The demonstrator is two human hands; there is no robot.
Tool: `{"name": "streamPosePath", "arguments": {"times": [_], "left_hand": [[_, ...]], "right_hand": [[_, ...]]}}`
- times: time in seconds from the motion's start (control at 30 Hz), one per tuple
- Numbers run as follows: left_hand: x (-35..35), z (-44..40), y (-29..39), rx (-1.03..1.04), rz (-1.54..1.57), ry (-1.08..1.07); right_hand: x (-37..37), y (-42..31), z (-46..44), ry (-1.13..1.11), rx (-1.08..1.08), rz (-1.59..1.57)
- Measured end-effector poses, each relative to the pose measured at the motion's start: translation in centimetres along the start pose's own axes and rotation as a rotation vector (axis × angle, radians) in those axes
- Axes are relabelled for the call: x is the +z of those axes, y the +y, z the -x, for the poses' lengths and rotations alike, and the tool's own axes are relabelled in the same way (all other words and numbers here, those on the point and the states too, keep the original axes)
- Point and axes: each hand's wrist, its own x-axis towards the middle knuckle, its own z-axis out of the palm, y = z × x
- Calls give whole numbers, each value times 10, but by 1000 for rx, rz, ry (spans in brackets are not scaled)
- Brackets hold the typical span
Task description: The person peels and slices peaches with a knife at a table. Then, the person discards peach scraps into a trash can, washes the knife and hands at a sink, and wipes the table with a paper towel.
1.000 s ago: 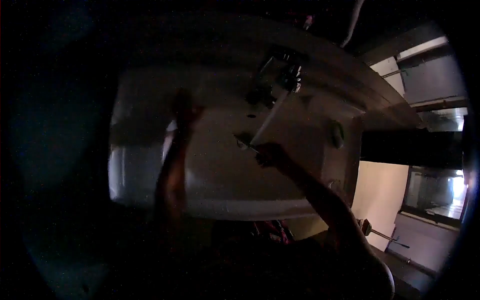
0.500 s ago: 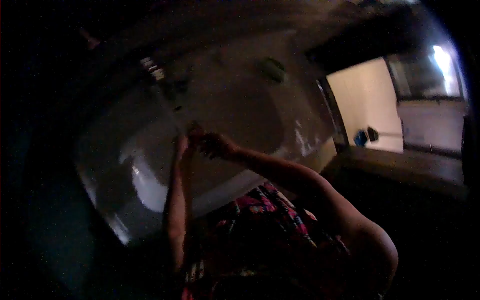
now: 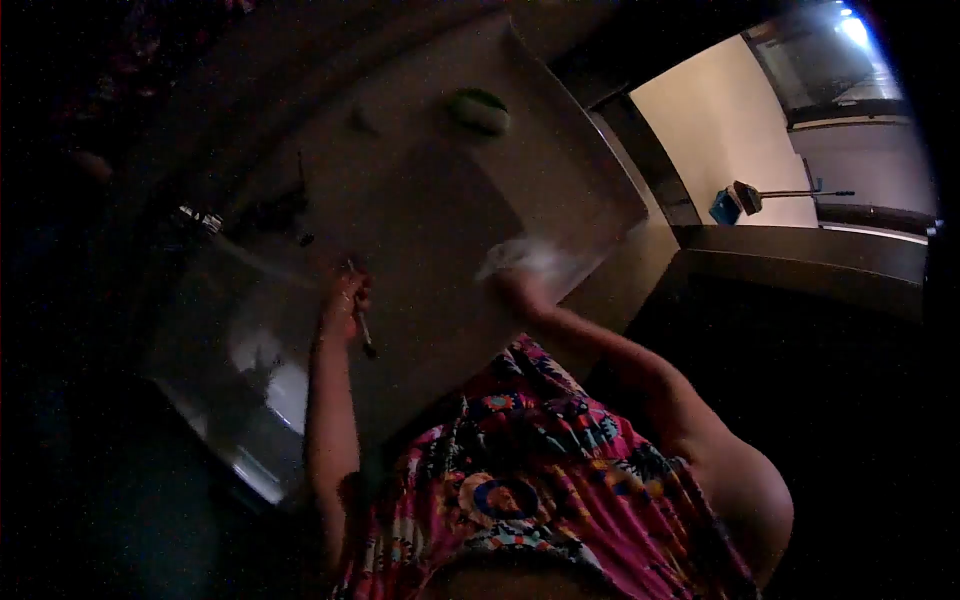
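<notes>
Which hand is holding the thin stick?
The left hand: the stick, dark at its lower end, pokes out of it. The right hand is away from the stick, beside a whitish blur.

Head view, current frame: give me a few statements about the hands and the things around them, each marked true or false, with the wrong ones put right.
1. The left hand holds a slender utensil. True.
2. A green oval thing lies in the sink, away from the left hand. True.
3. The right hand touches the green oval thing. False: it is apart from it, at a whitish patch too blurred to identify.
4. Both hands grip the utensil. False: only the left hand does; the hands are apart.
5. The wearer is dressed in plain white. False: the patterned garment is multicoloured.
</notes>
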Motion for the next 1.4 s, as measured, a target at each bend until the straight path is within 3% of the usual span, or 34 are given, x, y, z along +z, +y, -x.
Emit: {"name": "streamPosePath", "arguments": {"times": [0.07,0.13,0.2,0.3,0.33,0.4,0.6,0.97,1.03,1.13,1.2,1.4], "left_hand": [[-15,-4,-38,-48,82,148],[-34,-1,-55,-67,194,368],[-37,40,-18,44,102,405],[-34,81,21,153,109,398],[-36,88,25,175,113,383],[-35,93,27,189,142,356],[-28,78,20,192,220,280],[-12,41,20,169,310,128],[-13,34,22,161,326,90],[-15,19,22,138,337,26],[-14,9,27,124,353,-16],[4,-4,17,141,527,-119]], "right_hand": [[-17,-93,-48,-215,-221,-161],[-65,-130,-92,-300,-204,-419],[-109,-150,-150,-277,72,-762],[-116,-182,-205,-354,-173,-567],[-92,-192,-223,-196,-296,-655],[-74,-210,-245,-81,-444,-692],[-107,-228,-265,-214,-446,-625],[-132,-205,-262,-65,-590,-316],[-149,-186,-267,11,-574,-334],[-178,-180,-258,-36,-77,-921],[-187,-178,-266,32,69,-1093],[-200,-169,-326,18,-62,-1006]]}}
